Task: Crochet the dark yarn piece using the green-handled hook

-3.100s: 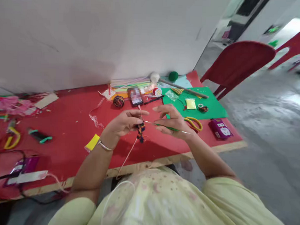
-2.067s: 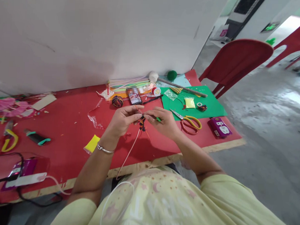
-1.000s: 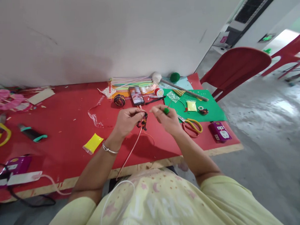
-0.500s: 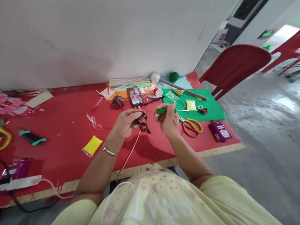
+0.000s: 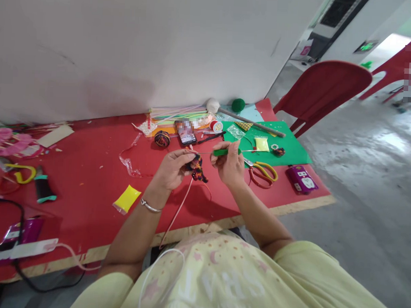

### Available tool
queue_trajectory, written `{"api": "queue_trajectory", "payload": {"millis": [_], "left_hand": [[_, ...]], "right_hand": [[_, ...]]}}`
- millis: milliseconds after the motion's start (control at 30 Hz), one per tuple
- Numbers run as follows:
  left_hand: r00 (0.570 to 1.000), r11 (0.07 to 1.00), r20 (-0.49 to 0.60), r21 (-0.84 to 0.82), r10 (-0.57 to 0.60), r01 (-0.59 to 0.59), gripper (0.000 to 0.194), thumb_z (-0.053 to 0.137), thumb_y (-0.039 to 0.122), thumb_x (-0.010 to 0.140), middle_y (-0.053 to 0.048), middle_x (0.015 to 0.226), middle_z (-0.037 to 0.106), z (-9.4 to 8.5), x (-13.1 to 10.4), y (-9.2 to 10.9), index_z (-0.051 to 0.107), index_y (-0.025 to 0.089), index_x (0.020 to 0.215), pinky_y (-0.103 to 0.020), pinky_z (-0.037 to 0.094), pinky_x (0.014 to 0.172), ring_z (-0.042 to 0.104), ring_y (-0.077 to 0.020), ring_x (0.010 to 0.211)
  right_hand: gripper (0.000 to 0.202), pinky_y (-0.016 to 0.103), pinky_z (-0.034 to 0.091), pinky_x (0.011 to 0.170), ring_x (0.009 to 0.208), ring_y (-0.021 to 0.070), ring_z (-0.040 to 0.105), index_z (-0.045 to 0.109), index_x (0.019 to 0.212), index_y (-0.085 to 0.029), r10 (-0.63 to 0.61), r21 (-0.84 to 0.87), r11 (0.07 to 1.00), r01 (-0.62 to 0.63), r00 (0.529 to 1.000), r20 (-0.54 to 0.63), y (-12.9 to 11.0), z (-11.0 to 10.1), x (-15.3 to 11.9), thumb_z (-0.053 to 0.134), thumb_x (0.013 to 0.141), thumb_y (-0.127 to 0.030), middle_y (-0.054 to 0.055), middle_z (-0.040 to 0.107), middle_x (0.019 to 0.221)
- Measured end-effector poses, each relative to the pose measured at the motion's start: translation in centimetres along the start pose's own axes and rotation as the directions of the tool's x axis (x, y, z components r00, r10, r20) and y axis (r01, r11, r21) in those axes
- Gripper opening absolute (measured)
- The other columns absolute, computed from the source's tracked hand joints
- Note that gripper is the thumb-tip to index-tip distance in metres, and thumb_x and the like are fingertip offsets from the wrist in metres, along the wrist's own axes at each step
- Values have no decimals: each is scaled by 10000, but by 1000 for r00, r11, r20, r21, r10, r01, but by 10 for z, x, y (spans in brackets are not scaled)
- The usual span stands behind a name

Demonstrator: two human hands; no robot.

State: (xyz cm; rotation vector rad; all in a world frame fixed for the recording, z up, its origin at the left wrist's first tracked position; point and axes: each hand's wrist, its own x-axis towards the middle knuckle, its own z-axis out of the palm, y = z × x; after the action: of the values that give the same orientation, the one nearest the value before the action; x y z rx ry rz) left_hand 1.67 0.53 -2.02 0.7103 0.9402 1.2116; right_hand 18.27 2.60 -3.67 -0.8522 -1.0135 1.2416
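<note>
My left hand point(image 5: 173, 168) is closed, pinching a small crocheted piece point(image 5: 200, 169) of dark multicoloured yarn between thumb and fingers. My right hand point(image 5: 229, 163) grips a crochet hook by its green handle point(image 5: 222, 152). The hook's thin metal shaft points left and reaches the crocheted piece; whether its tip is inside a stitch is too small to tell. A pink cord point(image 5: 182, 203) runs from below my left hand to the table's front edge. A ball of multicoloured yarn point(image 5: 162, 139) lies behind my left hand.
Scissors point(image 5: 263, 172) and a purple box point(image 5: 301, 179) lie at right; a green sheet point(image 5: 291, 135) is behind. A phone point(image 5: 185, 132) stands near the wall. A yellow packet point(image 5: 127, 199), a teal-handled tool point(image 5: 43, 188) and cables are at left. A red chair point(image 5: 327, 93) stands beyond.
Both my hands stay almost where they were, with the crocheted piece shifting slightly. At far left, the yellow-handled scissors and the teal-handled tool have moved and turned.
</note>
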Motion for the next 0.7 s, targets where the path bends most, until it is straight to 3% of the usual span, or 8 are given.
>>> {"api": "queue_trajectory", "payload": {"millis": [700], "left_hand": [[1000,1000,6,-30,-2,2,233,877,281,640,-5,645,647,-2,0,-2,737,146,770,-183,339,399,576,-98,556]], "right_hand": [[591,223,405,436,486,111,564,644,828,-216,-7,61,998,7,1000,3,0,0,0,494,869,-786,-16,594,562]]}}
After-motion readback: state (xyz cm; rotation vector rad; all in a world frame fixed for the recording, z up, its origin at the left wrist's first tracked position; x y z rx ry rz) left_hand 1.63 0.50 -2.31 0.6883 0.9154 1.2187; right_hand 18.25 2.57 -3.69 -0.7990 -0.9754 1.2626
